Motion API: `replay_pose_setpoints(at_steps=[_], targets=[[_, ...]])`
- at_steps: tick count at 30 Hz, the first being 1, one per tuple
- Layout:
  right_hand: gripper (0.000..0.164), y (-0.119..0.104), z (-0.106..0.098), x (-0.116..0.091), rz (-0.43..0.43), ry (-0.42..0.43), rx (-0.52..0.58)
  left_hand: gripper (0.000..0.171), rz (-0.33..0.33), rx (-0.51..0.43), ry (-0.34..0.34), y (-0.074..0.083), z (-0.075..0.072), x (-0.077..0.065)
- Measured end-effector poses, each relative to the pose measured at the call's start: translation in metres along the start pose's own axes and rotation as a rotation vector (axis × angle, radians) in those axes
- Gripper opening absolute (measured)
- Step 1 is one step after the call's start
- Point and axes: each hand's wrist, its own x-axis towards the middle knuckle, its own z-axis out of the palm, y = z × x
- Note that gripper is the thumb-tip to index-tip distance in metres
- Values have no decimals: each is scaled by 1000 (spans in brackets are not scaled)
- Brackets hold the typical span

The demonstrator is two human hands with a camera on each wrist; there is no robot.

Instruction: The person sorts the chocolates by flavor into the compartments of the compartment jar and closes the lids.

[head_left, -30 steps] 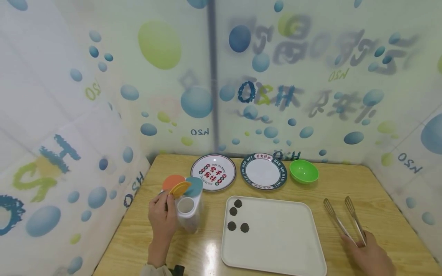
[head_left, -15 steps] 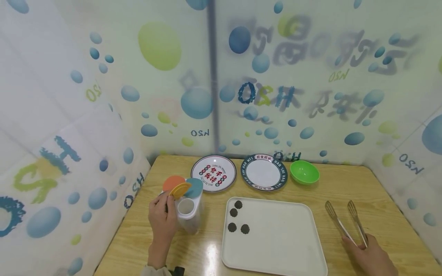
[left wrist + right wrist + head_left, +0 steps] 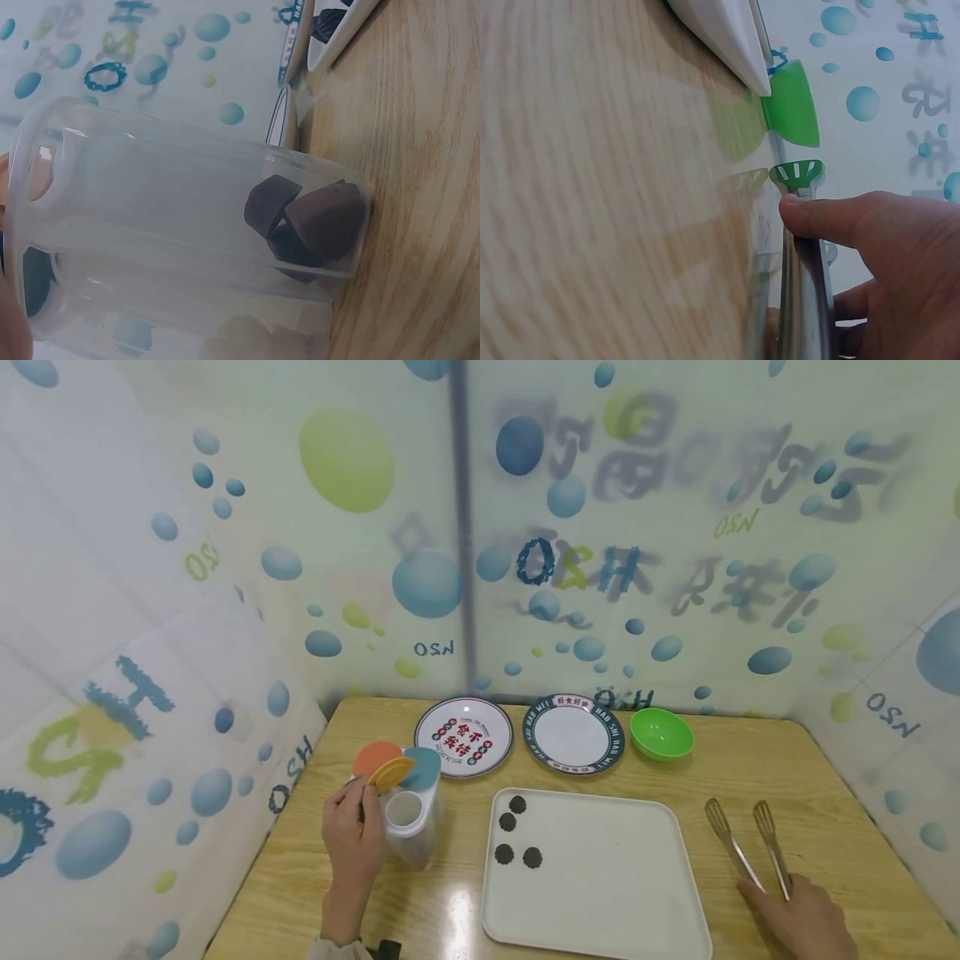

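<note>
My left hand [image 3: 354,827] pinches a yellow flap lid [image 3: 393,772], tilted up over a clear storage canister [image 3: 414,843] whose round opening shows uncovered. Orange [image 3: 377,754] and teal lids [image 3: 422,767] cover other openings of it. Inside the canister, dark brown chunks [image 3: 326,221] lie at the bottom in the left wrist view; paler pieces show dimly in the neighbouring compartment. With its thumb along the handle, my right hand [image 3: 806,918] grips metal tongs [image 3: 775,852] to the right of the tray. The slotted tong ends [image 3: 799,176] stand apart with nothing between them.
Several dark scalloped pieces [image 3: 532,857] sit at the left side of a white rectangular tray [image 3: 600,893]. Behind it stand a red-lettered plate [image 3: 453,764], a blue-rimmed plate [image 3: 573,739] and a green bowl [image 3: 662,735]. Patterned curtains [image 3: 360,568] close off the wooden table's back and sides.
The tongs have shifted slightly toward me, with their far ends a little farther back from the bowl. My left hand and the yellow lid stay in the same place.
</note>
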Motion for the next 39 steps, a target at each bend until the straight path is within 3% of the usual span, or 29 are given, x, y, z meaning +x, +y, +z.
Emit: replay_pose_setpoints(at_steps=[5, 13, 19, 22, 27, 32, 35, 39], targets=[[102, -3, 5, -2, 47, 50, -42, 19, -46, 2, -33, 0, -1, -1], [111, -10, 7, -4, 114, 53, -25, 19, -19, 3, -11, -2, 0, -1], [97, -26, 4, -8, 134, 191, 50, 19, -14, -2, -30, -3, -1, -2], [80, -33, 4, -10, 46, 319, 101, 22, 15, -21, -23, -2, -1, 0], [56, -56, 12, -13, -90, 481, 201, 28, 128, -115, 8, -2, 0, 5], [34, -98, 34, -12, -269, 618, 261, 20, 142, -129, 9, 0, 1, 8], [30, -132, 48, -12, -372, 627, 259, 17, 129, -99, 0, -1, 0, 7], [35, -178, 69, -13, -481, 516, 250, 17, 125, -70, -16, -2, 0, 6]])
